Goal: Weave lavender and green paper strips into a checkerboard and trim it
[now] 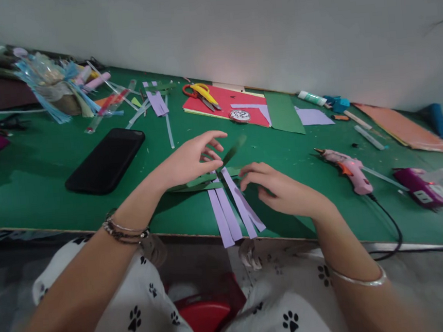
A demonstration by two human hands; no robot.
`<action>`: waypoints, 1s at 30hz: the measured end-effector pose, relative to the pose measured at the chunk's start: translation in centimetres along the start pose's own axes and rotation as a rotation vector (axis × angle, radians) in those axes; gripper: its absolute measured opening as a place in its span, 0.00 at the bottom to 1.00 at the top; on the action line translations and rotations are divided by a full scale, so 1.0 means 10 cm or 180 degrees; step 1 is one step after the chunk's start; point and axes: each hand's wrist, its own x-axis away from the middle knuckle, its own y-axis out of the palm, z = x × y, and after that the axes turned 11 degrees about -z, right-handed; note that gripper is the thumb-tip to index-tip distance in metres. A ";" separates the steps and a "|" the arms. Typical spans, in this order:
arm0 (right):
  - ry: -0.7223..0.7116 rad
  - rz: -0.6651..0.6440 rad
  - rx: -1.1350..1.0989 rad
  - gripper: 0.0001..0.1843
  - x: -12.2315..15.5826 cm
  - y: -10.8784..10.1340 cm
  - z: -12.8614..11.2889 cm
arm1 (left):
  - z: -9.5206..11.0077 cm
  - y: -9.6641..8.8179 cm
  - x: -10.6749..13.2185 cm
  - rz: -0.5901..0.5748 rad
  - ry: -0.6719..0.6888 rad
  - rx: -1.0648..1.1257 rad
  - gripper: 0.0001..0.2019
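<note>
Several lilac paper strips lie side by side at the near edge of the green table, crossed by dark green paper strips. My left hand hovers over the weave and pinches the end of one green strip that sticks up to the right. My right hand rests with curled fingers on the right side of the lilac strips, fingertips pressing them down.
A black phone lies left. Scissors rest on red paper beside green and lilac sheets. A pink glue gun with its cord lies right, near a purple box. Craft clutter fills the far left.
</note>
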 end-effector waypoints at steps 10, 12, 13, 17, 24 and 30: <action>0.1066 0.0217 0.0268 0.14 -0.02 0.12 -0.24 | -0.05 0.05 0.07 -0.0788 -0.0087 -0.1601 0.19; 0.0973 0.0251 0.0381 0.16 -0.02 0.16 -0.28 | -0.04 0.08 0.06 -0.0841 -0.0030 -0.1731 0.17; 0.0951 0.0283 0.0436 0.17 -0.03 0.19 -0.31 | -0.03 0.09 0.06 -0.0841 -0.0016 -0.1789 0.17; 0.1104 0.0269 0.0671 0.18 -0.09 0.30 -0.38 | -0.02 0.11 0.05 -0.0858 0.0000 -0.1834 0.16; 0.1008 0.0323 0.0450 0.17 -0.17 0.40 -0.43 | -0.07 0.11 0.05 -0.0838 0.0020 -0.1569 0.18; 0.0889 0.0360 0.0069 0.19 -0.19 0.38 -0.37 | -0.08 0.09 0.06 -0.0848 0.0041 -0.1552 0.16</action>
